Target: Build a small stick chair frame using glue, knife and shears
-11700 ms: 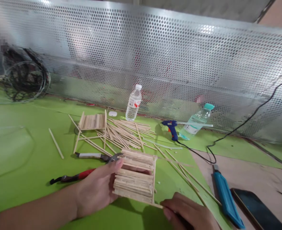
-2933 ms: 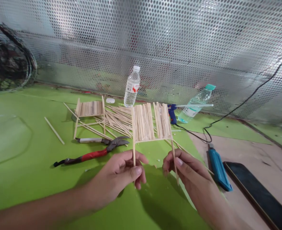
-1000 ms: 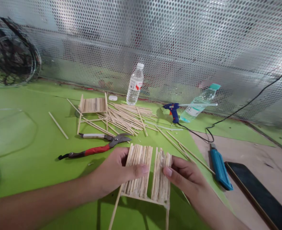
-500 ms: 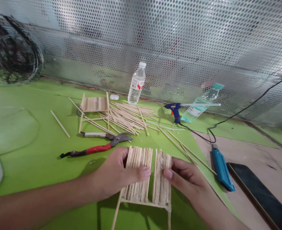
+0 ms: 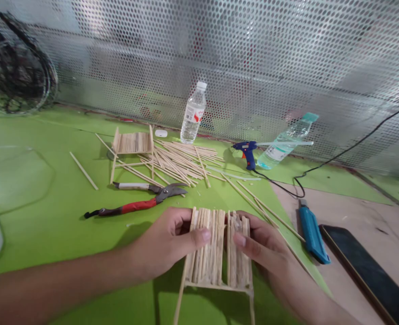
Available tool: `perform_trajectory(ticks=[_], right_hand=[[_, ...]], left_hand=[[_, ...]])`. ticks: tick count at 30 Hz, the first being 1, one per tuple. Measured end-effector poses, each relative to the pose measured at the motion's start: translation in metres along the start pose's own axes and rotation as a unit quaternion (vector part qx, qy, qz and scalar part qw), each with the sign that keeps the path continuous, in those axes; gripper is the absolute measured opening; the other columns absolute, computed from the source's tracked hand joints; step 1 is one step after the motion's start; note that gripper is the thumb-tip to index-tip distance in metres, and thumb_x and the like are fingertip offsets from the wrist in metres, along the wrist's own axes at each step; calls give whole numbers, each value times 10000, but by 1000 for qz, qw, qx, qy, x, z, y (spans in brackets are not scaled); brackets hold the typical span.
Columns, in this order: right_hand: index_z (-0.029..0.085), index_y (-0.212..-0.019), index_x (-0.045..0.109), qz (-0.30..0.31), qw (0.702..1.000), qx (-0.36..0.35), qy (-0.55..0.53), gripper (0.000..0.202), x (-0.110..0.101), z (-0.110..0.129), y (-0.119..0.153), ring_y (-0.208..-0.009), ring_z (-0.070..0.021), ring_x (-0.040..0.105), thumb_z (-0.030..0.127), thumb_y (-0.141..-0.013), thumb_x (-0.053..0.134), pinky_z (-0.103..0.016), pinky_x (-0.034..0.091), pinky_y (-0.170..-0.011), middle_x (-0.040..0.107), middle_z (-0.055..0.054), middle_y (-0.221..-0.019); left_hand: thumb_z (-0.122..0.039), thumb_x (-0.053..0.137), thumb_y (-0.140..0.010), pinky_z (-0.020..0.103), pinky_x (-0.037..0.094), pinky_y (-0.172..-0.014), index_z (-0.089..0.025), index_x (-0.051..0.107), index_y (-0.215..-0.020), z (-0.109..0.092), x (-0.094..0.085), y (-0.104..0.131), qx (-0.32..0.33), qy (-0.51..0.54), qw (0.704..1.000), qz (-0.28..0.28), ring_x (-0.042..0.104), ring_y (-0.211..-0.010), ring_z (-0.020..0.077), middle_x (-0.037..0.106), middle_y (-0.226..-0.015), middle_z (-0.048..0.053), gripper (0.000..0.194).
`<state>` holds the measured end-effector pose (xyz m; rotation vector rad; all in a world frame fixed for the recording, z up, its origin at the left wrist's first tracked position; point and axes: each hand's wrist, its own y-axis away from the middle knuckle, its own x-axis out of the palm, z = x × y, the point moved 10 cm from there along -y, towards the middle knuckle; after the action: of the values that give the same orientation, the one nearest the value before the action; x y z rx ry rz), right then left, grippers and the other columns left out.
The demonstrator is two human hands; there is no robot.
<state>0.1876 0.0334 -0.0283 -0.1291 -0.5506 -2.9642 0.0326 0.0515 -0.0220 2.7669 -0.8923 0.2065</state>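
Between my two hands is a small stick frame [image 5: 214,253], a panel of thin wooden sticks glued side by side with leg-like sticks at its near end. A narrow gap splits the panel, showing green beneath. My left hand [image 5: 172,241] grips its left side, thumb on top and fingers partly hidden behind. On the right edge, my right hand [image 5: 263,246] holds the smaller group of sticks, thumb on its face. Beyond my hands lie pruning shears [image 5: 141,198] with one red and one white handle, and a pile of loose wooden sticks [image 5: 182,162].
A similar small stick chair [image 5: 133,143] stands behind the shears. At the back are a clear water bottle [image 5: 193,115], a blue glue gun [image 5: 248,153] with its cord, and a leaning greenish bottle [image 5: 287,140]. A teal utility knife [image 5: 312,234] and a phone [image 5: 365,275] lie right.
Both hands have shifted slightly to the right with the stick frame. My left thumb sits nearer the panel's left part. The view has tilted down a little.
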Motion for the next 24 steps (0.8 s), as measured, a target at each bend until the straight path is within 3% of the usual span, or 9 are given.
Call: perform_trajectory(ticks=[7, 10, 16, 24], right_hand=[[232, -1124, 690, -85, 993, 61, -54, 724, -13, -20, 3, -986, -314, 739, 421, -512, 1027, -381, 559, -770, 786, -75, -1064], [227, -1120, 681, -88, 991, 72, -66, 730, -12, -24, 3, -919, -291, 737, 421, -508, 1029, -379, 551, -751, 783, -59, -1005], [225, -1113, 675, -93, 987, 95, -91, 735, -12, -30, 3, -978, -337, 747, 322, -478, 1032, -422, 554, -801, 793, -63, -1013], [239, -1076, 686, -55, 987, 99, -111, 662, -5, -29, 0, -989, -315, 747, 291, -510, 1025, -408, 560, -809, 800, -44, -1017]], left_hand=[[-386, 756, -933, 253, 541, -749, -193, 786, -1026, 2, 19, 4, -1, 22, 998, 53, 680, -836, 151, 749, -875, 15, 216], [-424, 713, -964, 252, 538, -750, -191, 779, -1044, 7, 20, 4, -4, 16, 998, 56, 676, -847, 151, 748, -901, 26, 255], [-409, 717, -950, 291, 542, -736, -166, 749, -1008, 12, 16, 5, -34, -20, 998, 53, 681, -833, 183, 724, -887, 36, 252], [-374, 693, -958, 278, 525, -704, -172, 700, -922, 9, 17, 3, -29, -39, 997, 56, 686, -806, 175, 715, -853, 15, 206]])
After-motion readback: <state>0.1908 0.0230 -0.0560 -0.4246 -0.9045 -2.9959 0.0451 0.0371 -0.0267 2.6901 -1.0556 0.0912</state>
